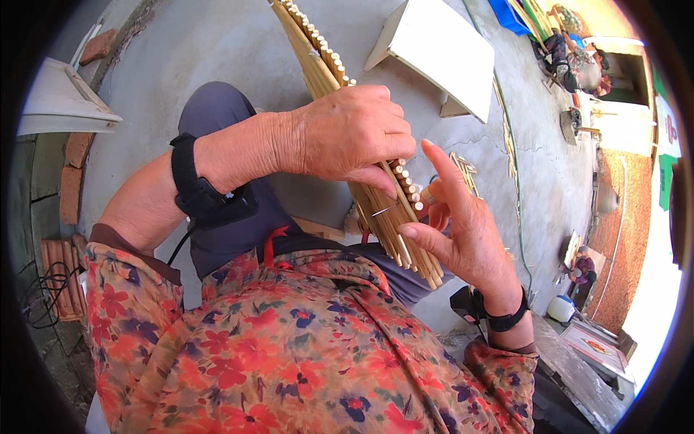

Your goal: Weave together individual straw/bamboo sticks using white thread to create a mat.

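Clasping bamboo strip bundle [376, 195], left hand [354, 134] grip wrapped | right hand [455, 231] grip spread beside | white board [434, 54] behind

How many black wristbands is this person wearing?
2. One wristband sits on the left wrist, behind the left hand gripping the bamboo mat. The other wristband sits on the right wrist, below the right hand.
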Demonstrator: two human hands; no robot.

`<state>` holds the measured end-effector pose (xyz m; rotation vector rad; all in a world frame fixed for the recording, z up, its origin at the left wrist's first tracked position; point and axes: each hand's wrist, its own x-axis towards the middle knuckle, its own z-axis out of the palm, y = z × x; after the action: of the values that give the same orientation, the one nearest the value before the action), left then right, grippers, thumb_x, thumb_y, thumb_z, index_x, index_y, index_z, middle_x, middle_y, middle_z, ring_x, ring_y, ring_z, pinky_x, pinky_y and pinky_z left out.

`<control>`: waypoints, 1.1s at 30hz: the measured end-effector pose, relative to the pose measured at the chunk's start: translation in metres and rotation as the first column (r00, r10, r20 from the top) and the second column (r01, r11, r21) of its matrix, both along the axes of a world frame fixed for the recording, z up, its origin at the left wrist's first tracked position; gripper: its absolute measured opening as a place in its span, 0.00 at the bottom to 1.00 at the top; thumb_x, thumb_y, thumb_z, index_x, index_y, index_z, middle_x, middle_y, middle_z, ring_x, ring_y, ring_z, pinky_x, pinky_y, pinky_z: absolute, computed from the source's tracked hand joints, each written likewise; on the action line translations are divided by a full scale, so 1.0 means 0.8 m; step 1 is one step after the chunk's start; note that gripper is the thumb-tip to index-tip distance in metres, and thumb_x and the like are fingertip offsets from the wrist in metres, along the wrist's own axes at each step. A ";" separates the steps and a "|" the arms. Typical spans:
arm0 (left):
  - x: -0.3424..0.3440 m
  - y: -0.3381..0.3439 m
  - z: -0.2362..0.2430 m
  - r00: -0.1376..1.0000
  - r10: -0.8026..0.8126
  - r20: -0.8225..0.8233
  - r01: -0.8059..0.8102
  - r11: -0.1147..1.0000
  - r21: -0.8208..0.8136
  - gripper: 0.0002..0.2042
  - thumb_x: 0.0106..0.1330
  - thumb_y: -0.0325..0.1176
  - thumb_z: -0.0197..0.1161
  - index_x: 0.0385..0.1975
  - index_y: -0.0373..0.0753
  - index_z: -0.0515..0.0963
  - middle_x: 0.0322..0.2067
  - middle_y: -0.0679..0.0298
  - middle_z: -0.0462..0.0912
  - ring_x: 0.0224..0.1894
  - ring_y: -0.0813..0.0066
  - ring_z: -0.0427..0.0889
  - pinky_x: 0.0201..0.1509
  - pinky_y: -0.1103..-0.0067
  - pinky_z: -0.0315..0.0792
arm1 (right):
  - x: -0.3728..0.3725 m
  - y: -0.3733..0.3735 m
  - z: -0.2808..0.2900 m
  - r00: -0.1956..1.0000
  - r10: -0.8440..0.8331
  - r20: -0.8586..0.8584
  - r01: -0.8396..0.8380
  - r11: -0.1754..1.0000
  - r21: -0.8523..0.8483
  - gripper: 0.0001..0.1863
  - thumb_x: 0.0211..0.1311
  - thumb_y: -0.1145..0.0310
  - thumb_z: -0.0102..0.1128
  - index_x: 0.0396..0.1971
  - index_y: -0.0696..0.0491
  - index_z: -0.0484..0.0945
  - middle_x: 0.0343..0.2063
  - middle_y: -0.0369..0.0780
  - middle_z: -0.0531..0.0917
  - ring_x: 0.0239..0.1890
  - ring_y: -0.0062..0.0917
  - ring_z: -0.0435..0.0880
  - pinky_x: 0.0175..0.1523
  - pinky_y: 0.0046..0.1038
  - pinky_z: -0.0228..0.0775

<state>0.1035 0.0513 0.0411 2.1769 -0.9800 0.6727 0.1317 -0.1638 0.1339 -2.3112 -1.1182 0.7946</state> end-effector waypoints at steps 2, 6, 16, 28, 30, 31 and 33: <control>0.010 0.000 0.006 1.000 0.000 0.003 -0.001 0.999 0.034 0.18 0.46 0.46 0.68 0.25 0.41 0.70 0.23 0.68 0.71 0.27 0.68 0.71 0.34 0.74 0.64 | 0.003 -0.026 0.015 0.963 -0.017 0.269 -0.012 0.994 0.105 0.35 0.49 0.68 0.67 0.58 0.54 0.61 0.24 0.40 0.77 0.23 0.31 0.76 0.29 0.28 0.70; 0.032 0.002 0.028 0.995 0.096 0.027 -0.096 0.995 -0.010 0.17 0.48 0.46 0.69 0.26 0.40 0.73 0.22 0.66 0.74 0.26 0.67 0.71 0.33 0.74 0.65 | -0.023 -0.060 0.046 0.708 -0.192 0.680 -0.038 0.950 0.309 0.18 0.45 0.77 0.66 0.39 0.57 0.75 0.25 0.41 0.76 0.24 0.31 0.76 0.28 0.27 0.69; 0.054 -0.038 0.087 0.883 0.465 -0.063 -0.463 0.885 0.053 0.18 0.51 0.47 0.68 0.25 0.38 0.74 0.19 0.59 0.76 0.23 0.60 0.77 0.26 0.71 0.69 | 0.011 -0.020 -0.017 0.825 -0.428 -0.370 0.561 0.532 0.635 0.06 0.63 0.71 0.54 0.28 0.57 0.76 0.18 0.33 0.75 0.18 0.15 0.71 0.21 0.17 0.62; 0.055 -0.054 0.050 0.859 0.501 -0.105 -0.473 0.854 0.216 0.16 0.53 0.44 0.65 0.24 0.38 0.70 0.23 0.59 0.77 0.27 0.60 0.79 0.28 0.69 0.72 | 0.041 -0.008 -0.070 0.605 -0.349 -0.716 0.778 0.448 0.440 0.12 0.63 0.64 0.54 0.22 0.53 0.74 0.12 0.25 0.62 0.12 0.08 0.55 0.15 0.15 0.44; 0.060 -0.063 0.041 0.881 0.455 -0.127 -0.423 0.879 0.219 0.15 0.54 0.43 0.65 0.24 0.37 0.70 0.24 0.59 0.77 0.29 0.60 0.79 0.30 0.68 0.72 | 0.033 -0.011 -0.079 0.484 -0.351 -0.802 0.857 0.374 0.354 0.12 0.62 0.63 0.55 0.20 0.51 0.71 0.12 0.24 0.60 0.12 0.08 0.53 0.16 0.15 0.43; 0.061 -0.067 0.038 0.893 0.425 -0.147 -0.389 0.894 0.222 0.15 0.54 0.42 0.64 0.25 0.37 0.70 0.26 0.58 0.77 0.31 0.59 0.79 0.32 0.68 0.73 | 0.032 -0.014 -0.085 0.471 -0.351 -0.809 0.866 0.361 0.347 0.12 0.62 0.63 0.55 0.20 0.51 0.71 0.12 0.24 0.60 0.12 0.08 0.53 0.16 0.15 0.43; 0.061 -0.074 0.034 0.902 0.393 -0.179 -0.345 0.906 0.246 0.13 0.55 0.41 0.64 0.27 0.37 0.71 0.27 0.58 0.77 0.31 0.58 0.78 0.33 0.68 0.72 | 0.034 -0.023 -0.100 0.393 -0.244 -0.887 0.891 0.341 0.301 0.12 0.62 0.64 0.55 0.19 0.50 0.71 0.12 0.24 0.60 0.12 0.08 0.52 0.16 0.15 0.43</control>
<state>0.1527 -0.0077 0.0685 2.5954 -0.5381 0.4913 0.1590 -0.1826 0.0543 -1.2058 0.0060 0.5912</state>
